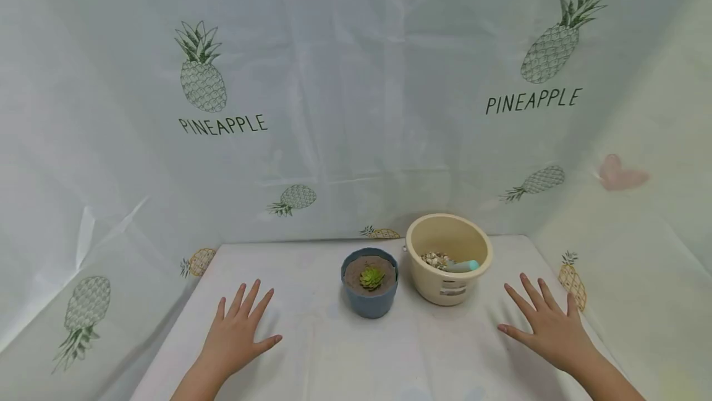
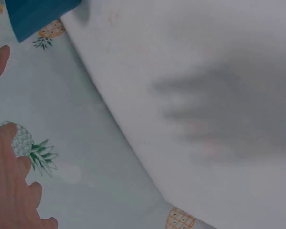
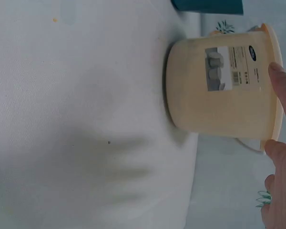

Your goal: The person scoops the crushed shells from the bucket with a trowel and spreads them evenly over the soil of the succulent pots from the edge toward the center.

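My left hand (image 1: 236, 336) hovers over the left part of the table with its fingers spread, holding nothing. On the right, my right hand (image 1: 550, 330) is likewise spread above the table and holds nothing. Between them stands a blue pot (image 1: 371, 303) of brown soil with a small green succulent (image 1: 371, 277) in it. Beside the pot, nearer the right hand, is a cream bucket (image 1: 445, 290). Inside lie pale mixed pebbles (image 1: 436, 259) and a tool with a grey and turquoise handle (image 1: 464, 266); its other end is hidden.
A white-covered table (image 1: 334, 361) lies under both hands, and their shadows fall on it. Behind it hangs a pale curtain (image 1: 356, 110) printed with pineapples, which also runs along both sides. A label (image 3: 231, 67) shows on the bucket's side in the right wrist view.
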A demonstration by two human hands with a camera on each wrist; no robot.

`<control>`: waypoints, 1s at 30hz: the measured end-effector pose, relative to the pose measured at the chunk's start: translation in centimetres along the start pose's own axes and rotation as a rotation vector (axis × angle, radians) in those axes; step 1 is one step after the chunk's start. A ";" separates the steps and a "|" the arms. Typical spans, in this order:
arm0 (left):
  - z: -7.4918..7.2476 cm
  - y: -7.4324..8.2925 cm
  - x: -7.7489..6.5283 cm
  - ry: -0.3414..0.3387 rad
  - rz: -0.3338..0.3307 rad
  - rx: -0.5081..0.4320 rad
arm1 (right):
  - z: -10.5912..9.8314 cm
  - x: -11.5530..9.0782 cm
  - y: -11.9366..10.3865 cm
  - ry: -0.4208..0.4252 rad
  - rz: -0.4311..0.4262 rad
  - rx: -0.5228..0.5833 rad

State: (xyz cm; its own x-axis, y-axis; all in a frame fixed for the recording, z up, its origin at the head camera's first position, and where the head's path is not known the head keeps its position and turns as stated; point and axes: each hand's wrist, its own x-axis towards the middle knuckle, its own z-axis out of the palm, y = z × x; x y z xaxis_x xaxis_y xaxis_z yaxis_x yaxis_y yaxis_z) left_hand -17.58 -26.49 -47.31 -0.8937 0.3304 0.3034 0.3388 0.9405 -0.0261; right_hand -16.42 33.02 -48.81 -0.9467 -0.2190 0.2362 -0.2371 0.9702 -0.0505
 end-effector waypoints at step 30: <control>-1.0 11.4 13.1 -0.190 0.228 -0.267 | -5.3 5.4 -1.1 -0.085 -0.015 0.267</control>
State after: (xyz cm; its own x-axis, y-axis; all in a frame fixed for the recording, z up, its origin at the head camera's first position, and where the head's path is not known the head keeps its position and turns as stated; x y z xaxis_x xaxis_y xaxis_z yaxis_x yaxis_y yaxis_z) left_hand -25.11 -11.50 -42.66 -0.8168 0.5606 0.1365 0.5769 0.7958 0.1840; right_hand -20.12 31.28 -42.29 -0.9550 -0.2516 0.1571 -0.2892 0.9077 -0.3042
